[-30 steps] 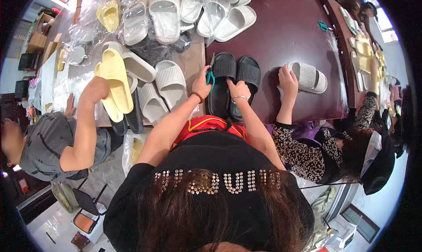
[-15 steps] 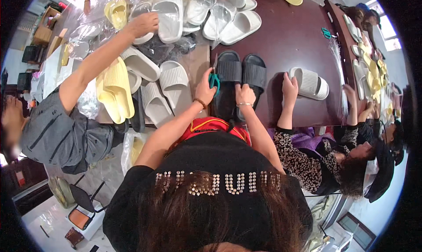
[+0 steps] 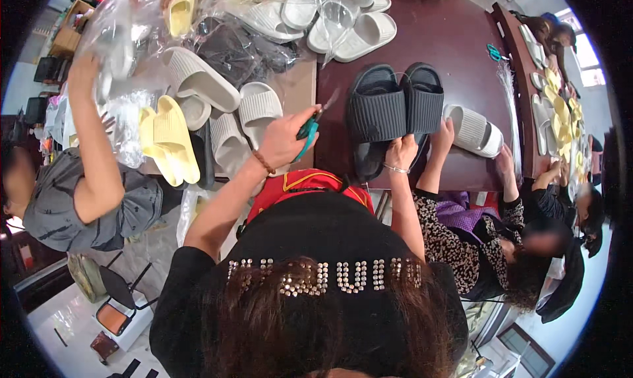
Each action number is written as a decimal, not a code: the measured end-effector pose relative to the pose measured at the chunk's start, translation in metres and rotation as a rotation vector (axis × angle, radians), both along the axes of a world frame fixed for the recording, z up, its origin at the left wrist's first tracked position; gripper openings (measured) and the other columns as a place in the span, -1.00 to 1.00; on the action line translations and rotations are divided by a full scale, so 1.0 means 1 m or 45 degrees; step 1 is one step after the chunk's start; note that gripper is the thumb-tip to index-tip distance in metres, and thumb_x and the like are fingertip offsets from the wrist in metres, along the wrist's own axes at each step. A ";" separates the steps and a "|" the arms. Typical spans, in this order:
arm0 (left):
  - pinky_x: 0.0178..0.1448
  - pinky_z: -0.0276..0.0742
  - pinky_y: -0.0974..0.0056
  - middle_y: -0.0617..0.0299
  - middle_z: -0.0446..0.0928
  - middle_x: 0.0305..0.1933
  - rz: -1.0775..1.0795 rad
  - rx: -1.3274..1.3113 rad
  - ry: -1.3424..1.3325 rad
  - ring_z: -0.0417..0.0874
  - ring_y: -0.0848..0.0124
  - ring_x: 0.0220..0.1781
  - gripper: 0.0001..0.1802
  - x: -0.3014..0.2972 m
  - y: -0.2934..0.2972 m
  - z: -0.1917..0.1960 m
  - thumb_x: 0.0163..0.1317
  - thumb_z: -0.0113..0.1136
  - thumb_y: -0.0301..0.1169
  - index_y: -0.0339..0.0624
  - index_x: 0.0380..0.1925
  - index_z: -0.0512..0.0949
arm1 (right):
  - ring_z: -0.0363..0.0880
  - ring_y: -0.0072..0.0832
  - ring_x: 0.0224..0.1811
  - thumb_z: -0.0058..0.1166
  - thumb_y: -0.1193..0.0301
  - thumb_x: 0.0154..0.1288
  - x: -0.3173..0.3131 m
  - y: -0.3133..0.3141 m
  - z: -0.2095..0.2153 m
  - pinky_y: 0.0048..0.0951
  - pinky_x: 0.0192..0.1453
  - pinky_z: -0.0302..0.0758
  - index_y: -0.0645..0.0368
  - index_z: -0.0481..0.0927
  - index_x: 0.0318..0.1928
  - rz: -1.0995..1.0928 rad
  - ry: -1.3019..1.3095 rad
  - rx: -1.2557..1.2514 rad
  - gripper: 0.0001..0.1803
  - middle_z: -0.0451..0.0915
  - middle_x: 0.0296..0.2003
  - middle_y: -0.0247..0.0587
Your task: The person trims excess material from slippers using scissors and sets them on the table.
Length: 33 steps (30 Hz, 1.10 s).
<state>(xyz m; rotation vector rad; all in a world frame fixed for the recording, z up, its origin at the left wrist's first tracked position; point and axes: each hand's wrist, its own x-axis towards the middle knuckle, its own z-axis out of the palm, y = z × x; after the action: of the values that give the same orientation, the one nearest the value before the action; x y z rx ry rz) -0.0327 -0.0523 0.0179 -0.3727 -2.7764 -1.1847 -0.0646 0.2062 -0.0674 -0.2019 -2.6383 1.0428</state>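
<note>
— What do we hold in our left hand (image 3: 285, 141)?

— We hold small scissors with green plastic handles (image 3: 308, 129). The fingers are closed around the handles, and the thin metal tips point up and to the right, above the near edge of the dark brown wooden desk (image 3: 455, 42).

— And our right hand (image 3: 400, 155)?

— It pinches the near end of the pair of black ribbed rubber slippers (image 3: 394, 108). The two slippers lie side by side on the desk, touching each other, just to the right of the scissors.

— What is around them?

— To the right, a light grey ribbed slipper (image 3: 473, 130) lies under the hand of another person in a patterned sleeve (image 3: 440, 210). To the left we see several white ribbed slippers (image 3: 257, 108) and a pale yellow pair (image 3: 168, 139), near a person in a grey shirt (image 3: 79, 206) who reaches into clear plastic bags (image 3: 119, 42).
</note>
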 end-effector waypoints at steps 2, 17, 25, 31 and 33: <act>-0.31 0.40 0.17 0.06 0.48 -0.40 -0.006 -0.040 -0.079 0.50 0.13 -0.39 -0.46 -0.004 0.002 0.011 -0.04 0.11 -0.32 -0.08 0.04 0.32 | 0.39 0.06 -0.60 -0.18 0.15 0.16 0.002 -0.003 0.002 -0.11 -0.50 0.29 0.29 0.37 -0.56 0.004 0.004 -0.108 -0.59 0.39 -0.70 0.15; -0.35 0.41 0.14 0.03 0.48 -0.43 -0.129 -0.172 -0.096 0.51 0.11 -0.40 -0.45 -0.013 -0.009 0.026 -0.07 0.07 -0.36 -0.14 0.04 0.31 | 0.36 0.05 -0.64 -0.13 0.19 0.10 0.017 -0.012 -0.001 -0.11 -0.55 0.27 0.26 0.35 -0.58 0.236 0.180 -0.031 -0.65 0.36 -0.71 0.11; -0.40 0.39 0.26 -0.01 0.42 -0.54 -0.211 -0.119 0.038 0.48 0.18 -0.52 -0.47 -0.022 -0.029 0.030 -0.14 0.07 -0.46 -0.26 -0.03 0.35 | 0.38 0.02 -0.61 -0.09 0.21 0.05 0.019 -0.009 0.001 -0.10 -0.54 0.29 0.24 0.35 -0.64 0.381 0.224 0.141 -0.66 0.37 -0.70 0.08; -0.39 0.36 0.15 -0.06 0.43 -0.54 -0.399 -0.109 -0.260 0.48 0.06 -0.51 -0.51 -0.022 -0.049 0.056 -0.10 0.06 -0.42 -0.17 -0.04 0.39 | 0.39 -0.03 -0.60 -0.06 0.32 -0.06 0.022 -0.007 0.012 -0.14 -0.51 0.33 0.23 0.37 -0.63 0.457 0.266 0.169 -0.77 0.38 -0.69 0.04; -0.42 0.34 0.15 -0.07 0.42 -0.55 -0.428 -0.117 -0.318 0.47 0.07 -0.52 -0.50 -0.021 -0.052 0.061 -0.12 0.07 -0.41 -0.16 -0.05 0.40 | 0.39 -0.06 -0.60 -0.05 0.37 -0.11 0.024 -0.008 0.013 -0.17 -0.51 0.34 0.23 0.39 -0.62 0.475 0.335 0.169 -0.83 0.39 -0.69 0.01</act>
<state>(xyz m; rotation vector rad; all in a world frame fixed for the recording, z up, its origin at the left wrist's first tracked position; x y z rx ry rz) -0.0533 -0.1040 0.0786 -0.7773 -3.0792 -1.2469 -0.0410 0.1982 -0.0543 0.4423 -2.5400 0.9183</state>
